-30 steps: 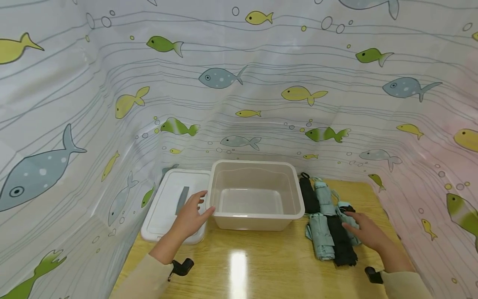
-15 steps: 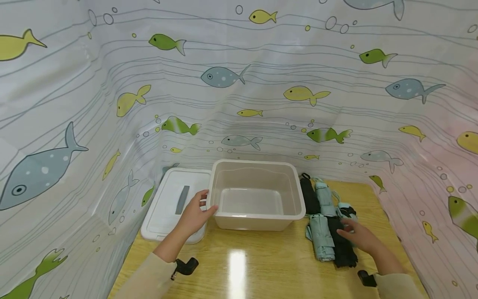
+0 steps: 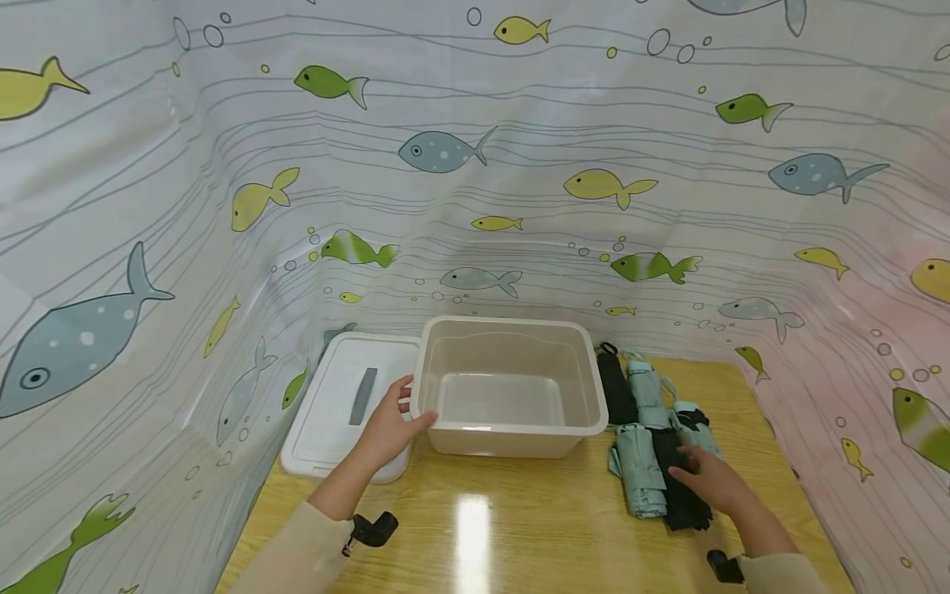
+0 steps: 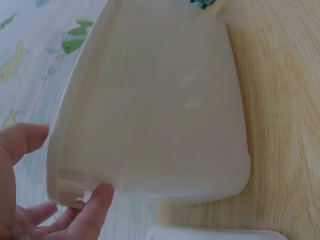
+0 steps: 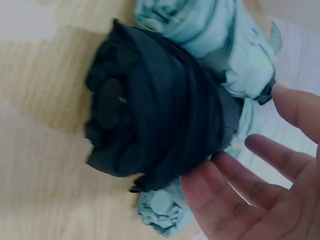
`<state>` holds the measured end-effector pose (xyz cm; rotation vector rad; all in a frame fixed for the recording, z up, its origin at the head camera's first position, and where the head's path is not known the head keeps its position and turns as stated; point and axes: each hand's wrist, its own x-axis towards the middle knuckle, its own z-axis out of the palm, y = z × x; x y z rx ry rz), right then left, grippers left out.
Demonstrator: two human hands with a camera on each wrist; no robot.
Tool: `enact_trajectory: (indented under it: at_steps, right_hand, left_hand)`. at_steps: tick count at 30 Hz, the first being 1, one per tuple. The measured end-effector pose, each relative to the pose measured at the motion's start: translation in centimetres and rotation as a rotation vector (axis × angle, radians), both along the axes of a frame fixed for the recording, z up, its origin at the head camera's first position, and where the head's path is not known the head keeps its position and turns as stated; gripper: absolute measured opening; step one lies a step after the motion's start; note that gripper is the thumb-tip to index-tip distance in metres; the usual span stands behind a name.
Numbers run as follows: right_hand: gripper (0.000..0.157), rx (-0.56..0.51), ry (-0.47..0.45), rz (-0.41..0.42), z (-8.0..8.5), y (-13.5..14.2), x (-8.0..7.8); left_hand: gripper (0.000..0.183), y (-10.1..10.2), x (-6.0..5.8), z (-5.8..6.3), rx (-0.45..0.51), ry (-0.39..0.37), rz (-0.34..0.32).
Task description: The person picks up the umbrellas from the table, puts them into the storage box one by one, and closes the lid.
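- The beige bin [image 3: 505, 446] stands midway along the desk's [image 3: 564, 528] far edge, before a fish-print sheet [image 3: 445, 210].
- A white lid [image 3: 324, 417] lies by the left edge, partly behind the left hand [image 3: 387, 431].
- Toward the right edge, pale green umbrellas [image 3: 640, 474] crowd both sides of the front black umbrella [image 3: 681, 502].
- Left: thumb and fingers loosely apart at the bin's near left corner, one fingertip touching its wall.
- Right hand [image 3: 711, 478]: fingers spread, holding nothing, tips at the black umbrella; contact unclear.
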<state>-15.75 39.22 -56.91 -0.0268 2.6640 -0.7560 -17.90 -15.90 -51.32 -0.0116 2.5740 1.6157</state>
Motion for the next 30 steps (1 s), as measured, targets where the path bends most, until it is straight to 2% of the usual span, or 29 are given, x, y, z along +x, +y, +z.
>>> enact_trajectory:
  at_steps: [8,15,22,30]
  right_hand:
    - [0.076,0.048,-0.005,-0.021,-1.0,0.1,0.2]
    - [0.074,0.108,0.011,-0.019,-1.4,0.0,0.2]
    - [0.073,0.093,0.022,-0.058,-2.2,0.3,-0.1]
    - [0.086,0.089,-0.016,-0.089,-2.9,0.4,-0.5]
  left_hand:
    - [0.09,-0.2,-0.2,-0.1,-0.013,-0.001,-0.028]
    - [0.091,-0.2,-0.1,-0.1,-0.051,0.002,-0.049]
    - [0.092,-0.2,0.0,-0.1,-0.067,0.007,-0.059]
    - [0.092,-0.3,-0.1,0.0,-0.078,-0.001,-0.062]
